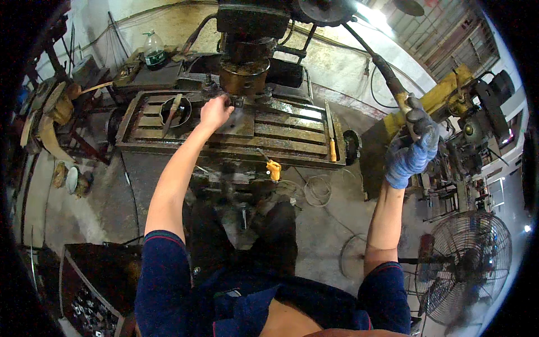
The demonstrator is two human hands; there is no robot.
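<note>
My bare left hand [216, 114] reaches over the slotted metal machine table [292, 119], just below the round spindle head [244, 77]. Its fingers are closed; what they hold, if anything, is too small and dark to name. Out to the right, my right hand [414, 143], in a blue-grey glove, is wrapped round the end of a long machine lever [387, 73] that slopes down from the machine's top. A dark bowl [181, 119] with a brush [171, 115] across it sits on the table, left of my left hand.
A file with a yellow handle [332, 150] lies along the table's right end. At the front edge is a yellow object [273, 169]. A standing fan [465, 264] is at lower right, a crate of metal parts [92, 303] at lower left. Cable [318, 191] coils on the floor.
</note>
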